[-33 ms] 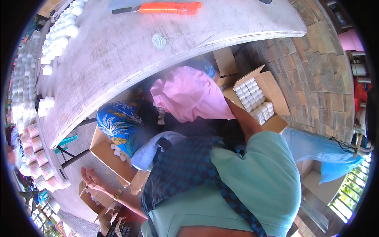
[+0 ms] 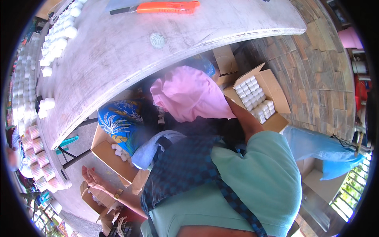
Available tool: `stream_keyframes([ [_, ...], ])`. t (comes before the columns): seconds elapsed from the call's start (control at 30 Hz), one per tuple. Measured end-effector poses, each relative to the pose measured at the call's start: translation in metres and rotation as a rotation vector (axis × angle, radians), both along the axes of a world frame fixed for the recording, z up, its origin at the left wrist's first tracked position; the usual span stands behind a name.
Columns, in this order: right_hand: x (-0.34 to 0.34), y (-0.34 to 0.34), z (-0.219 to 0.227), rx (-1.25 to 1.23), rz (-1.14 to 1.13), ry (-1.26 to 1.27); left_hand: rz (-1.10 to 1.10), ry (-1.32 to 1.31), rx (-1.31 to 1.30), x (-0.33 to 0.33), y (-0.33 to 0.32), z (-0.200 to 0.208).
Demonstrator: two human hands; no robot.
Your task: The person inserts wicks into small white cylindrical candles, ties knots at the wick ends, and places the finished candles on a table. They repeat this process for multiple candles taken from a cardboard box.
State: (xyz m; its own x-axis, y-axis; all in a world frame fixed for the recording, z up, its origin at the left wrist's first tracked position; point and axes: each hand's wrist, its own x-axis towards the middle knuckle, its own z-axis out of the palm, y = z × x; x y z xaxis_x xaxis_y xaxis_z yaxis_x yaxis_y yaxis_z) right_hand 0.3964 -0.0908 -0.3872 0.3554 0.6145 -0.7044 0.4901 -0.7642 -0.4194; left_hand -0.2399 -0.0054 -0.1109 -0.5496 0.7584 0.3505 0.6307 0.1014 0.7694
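Low at the left, my left hand (image 2: pixel 93 178) is stretched out with its fingers extended, holding nothing. It is beside an open cardboard box (image 2: pixel 114 168) with small white pieces (image 2: pixel 121 151) inside. My right forearm (image 2: pixel 248 122) runs under a bunched pink cloth (image 2: pixel 191 94) over my lap. The cloth hides my right hand, so its fingers do not show. A few small white pieces (image 2: pixel 161 115) show at the cloth's left edge. A light blue towel (image 2: pixel 148 153) lies against my dark checkered apron (image 2: pixel 177 168).
A pale table (image 2: pixel 221 23) curves ahead, bearing an orange-handled cutter (image 2: pixel 166 7), a whitish disc (image 2: pixel 157 40) and white pieces (image 2: pixel 59 41) at left. At right stand a box (image 2: pixel 278 93) packed with white cylinders (image 2: pixel 252 96) and a blue plastic bag (image 2: pixel 316 146). Striped packs (image 2: pixel 42 159) are stacked at far left.
The whole view has shifted very slightly. My left hand and right forearm keep almost the same pose.
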Motion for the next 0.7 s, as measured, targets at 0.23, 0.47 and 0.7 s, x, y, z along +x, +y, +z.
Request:
stream_keyframes([
  [0.23,0.011,-0.004,-0.005,0.019,-0.021,0.007,-0.094,-0.006,-0.01,0.026,0.021,0.006],
  [0.47,0.055,0.048,0.047,0.327,0.008,-0.394,-0.135,0.108,-0.035,0.048,0.023,0.011],
  [0.7,0.083,0.097,-0.016,0.276,0.198,-0.69,-0.197,0.147,-0.12,0.061,0.045,0.015],
])
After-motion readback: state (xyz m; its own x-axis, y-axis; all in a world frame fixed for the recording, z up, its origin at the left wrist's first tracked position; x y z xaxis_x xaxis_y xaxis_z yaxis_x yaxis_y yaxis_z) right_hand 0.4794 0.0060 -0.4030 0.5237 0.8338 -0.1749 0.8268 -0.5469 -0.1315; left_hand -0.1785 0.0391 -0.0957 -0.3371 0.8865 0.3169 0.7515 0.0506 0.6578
